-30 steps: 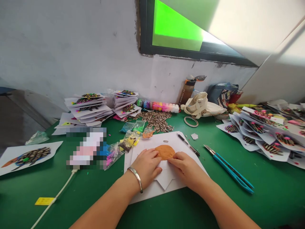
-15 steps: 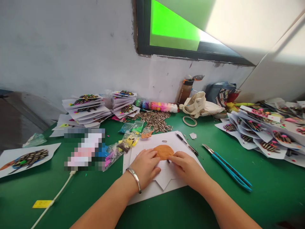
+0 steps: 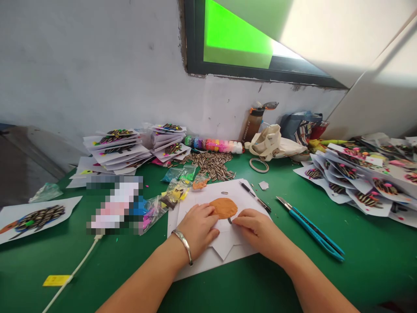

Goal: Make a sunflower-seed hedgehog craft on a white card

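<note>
A flat orange clay disc (image 3: 224, 208) lies on a white paper sheet (image 3: 208, 261) on the green table. My left hand (image 3: 197, 228), with a silver bangle on the wrist, rests flat on the paper. Its fingertips touch the disc's left edge. My right hand (image 3: 256, 228) sits just below and right of the disc, fingers drawn together in a pinch. A small dark piece (image 3: 230, 221) shows at those fingertips; I cannot make out what it is. A cut white paper shape (image 3: 226, 248) lies between my two hands.
A blue utility knife (image 3: 309, 230) and a pen (image 3: 256, 197) lie to the right. Behind the sheet are sunflower seeds (image 3: 213, 164), small bags of coloured bits (image 3: 176, 189), clay tubs (image 3: 215, 144) and a tape ring (image 3: 259, 165). Stacks of decorated cards (image 3: 120, 145) stand left, with more cards (image 3: 358, 178) right.
My right hand has drawn back a little from the disc's edge, and a small dark piece now shows at its fingertips. My left hand has stayed in place.
</note>
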`<state>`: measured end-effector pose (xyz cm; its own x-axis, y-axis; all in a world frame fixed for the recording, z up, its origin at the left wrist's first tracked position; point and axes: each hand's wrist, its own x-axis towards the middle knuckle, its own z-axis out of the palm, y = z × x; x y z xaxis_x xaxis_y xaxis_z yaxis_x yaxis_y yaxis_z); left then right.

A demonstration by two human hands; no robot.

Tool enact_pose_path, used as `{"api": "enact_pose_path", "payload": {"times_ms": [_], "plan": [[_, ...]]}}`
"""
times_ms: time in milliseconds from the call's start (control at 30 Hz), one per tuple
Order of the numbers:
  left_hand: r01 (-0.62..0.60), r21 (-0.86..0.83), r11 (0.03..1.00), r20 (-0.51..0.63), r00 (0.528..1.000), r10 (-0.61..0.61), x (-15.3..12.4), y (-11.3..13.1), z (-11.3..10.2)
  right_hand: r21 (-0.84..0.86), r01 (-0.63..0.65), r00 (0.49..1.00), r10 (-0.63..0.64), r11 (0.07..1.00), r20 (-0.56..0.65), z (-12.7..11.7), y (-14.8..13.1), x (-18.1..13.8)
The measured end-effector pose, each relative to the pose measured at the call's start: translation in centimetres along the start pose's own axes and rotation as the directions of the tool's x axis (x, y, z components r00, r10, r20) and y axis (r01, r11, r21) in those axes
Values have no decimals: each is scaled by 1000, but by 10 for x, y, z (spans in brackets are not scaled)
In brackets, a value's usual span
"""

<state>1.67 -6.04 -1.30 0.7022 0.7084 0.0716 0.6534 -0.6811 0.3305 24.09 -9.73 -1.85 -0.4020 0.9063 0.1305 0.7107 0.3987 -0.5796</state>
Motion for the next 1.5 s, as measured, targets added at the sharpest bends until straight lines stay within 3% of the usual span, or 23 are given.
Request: {"api": "enact_pose_path", "payload": {"times_ms": [500, 967, 1167, 1500], "plan": [[-14, 0, 1000, -22, 1000, 14, -1, 1, 0, 23, -22, 1000, 22, 999, 16, 0, -2, 2], [2, -6, 1000, 4, 1000, -2, 0, 3, -2, -192, 57, 998, -52, 980, 31, 6, -3, 5], [-10, -7, 1000, -27, 1000, 10, -1, 2, 0, -126, 54, 998, -51, 991, 29, 5, 0, 4], [-4, -37, 999, -5, 1000, 4, -3, 4, -3, -188, 84, 995, -73, 979, 65, 7, 5, 4]]}}
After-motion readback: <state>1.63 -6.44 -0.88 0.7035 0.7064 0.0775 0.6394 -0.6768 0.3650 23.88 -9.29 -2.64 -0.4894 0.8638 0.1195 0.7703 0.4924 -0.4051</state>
